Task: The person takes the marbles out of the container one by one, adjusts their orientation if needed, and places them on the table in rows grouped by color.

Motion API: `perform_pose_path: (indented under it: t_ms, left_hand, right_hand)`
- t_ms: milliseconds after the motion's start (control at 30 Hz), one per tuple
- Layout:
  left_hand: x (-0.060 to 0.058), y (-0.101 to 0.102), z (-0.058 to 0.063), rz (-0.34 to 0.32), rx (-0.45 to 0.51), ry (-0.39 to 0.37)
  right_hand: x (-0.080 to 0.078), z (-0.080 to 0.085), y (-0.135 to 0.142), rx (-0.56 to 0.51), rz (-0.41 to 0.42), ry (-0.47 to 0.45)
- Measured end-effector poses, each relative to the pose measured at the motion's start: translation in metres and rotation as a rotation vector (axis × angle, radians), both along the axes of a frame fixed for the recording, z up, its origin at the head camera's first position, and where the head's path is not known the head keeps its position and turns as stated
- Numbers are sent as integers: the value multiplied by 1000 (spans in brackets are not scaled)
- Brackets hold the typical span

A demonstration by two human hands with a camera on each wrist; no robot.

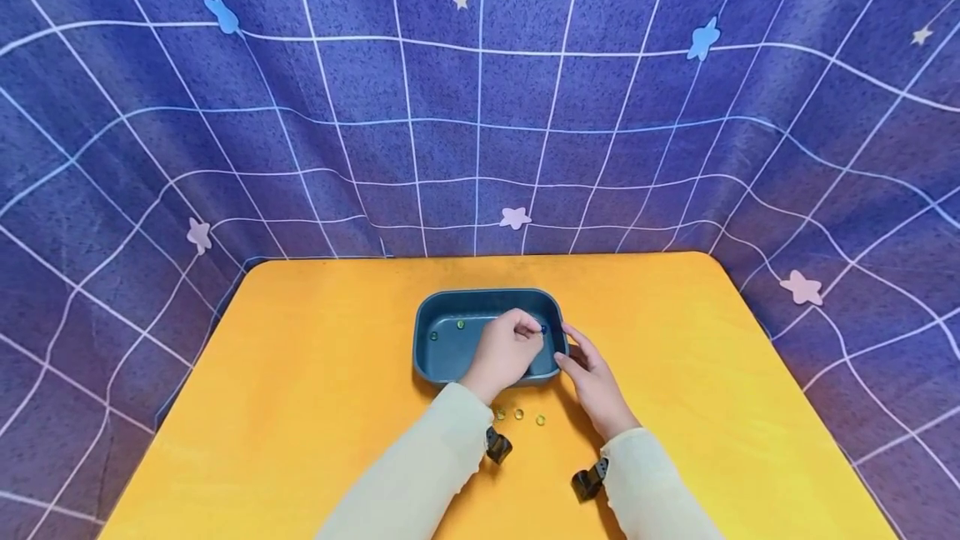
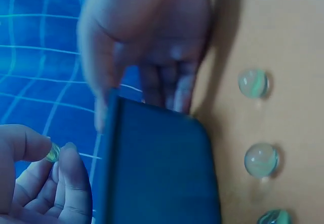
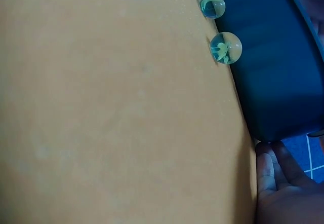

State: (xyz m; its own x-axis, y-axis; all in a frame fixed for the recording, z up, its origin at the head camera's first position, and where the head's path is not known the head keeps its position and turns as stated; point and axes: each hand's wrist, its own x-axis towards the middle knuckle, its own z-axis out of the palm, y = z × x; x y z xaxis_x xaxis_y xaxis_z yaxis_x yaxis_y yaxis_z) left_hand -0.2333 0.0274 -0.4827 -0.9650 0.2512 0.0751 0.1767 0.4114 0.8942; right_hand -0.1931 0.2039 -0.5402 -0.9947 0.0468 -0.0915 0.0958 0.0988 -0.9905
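A dark blue rectangular tub (image 1: 487, 294) stands on the yellow table. Over its inside is my left hand (image 1: 504, 352), pinching a yellow-green glass marble (image 2: 52, 153) between thumb and finger. My right hand (image 1: 596, 382) holds the tub's right end, thumb at the near corner and fingers along the outer wall. Two greenish marbles lie on the tub floor at the left, one marble (image 1: 433, 337) close to the wall and another marble (image 1: 461, 324) farther in. A small dark blue spot shows beside the left fingertips in the head view.
On the table before the tub lie three clear marbles with green swirls: a right one (image 1: 541, 420), a middle one (image 1: 519, 413) and one (image 1: 500, 414) beside the left sleeve. A blue gridded curtain (image 1: 480, 148) rises behind the table (image 1: 315, 390) and along both sides.
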Motion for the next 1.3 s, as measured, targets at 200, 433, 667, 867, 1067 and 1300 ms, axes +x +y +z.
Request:
perform_pose_path:
  t_ms: [200,433,667,867,1067,1300]
  left_hand:
    - [24,-17,8,-33,58,53]
    - [47,-38,10,-35,81,50]
    - [66,-58,1,-19,120,24]
    - [80,-77,-13,-6,174,-30]
    - [88,-96,-27,36,169,-38]
    - [87,-116,-42,126,149,-45]
  right_hand:
    - [0,-1,1,6,3,-20]
    - [0,0,0,30,-5,-41]
    - [1,-1,0,45,-14,-56]
    - [0,0,0,39,-11,-58]
    - [0,0,-2,35,-7,-61]
    - [1,1,-2,23,-1,-48]
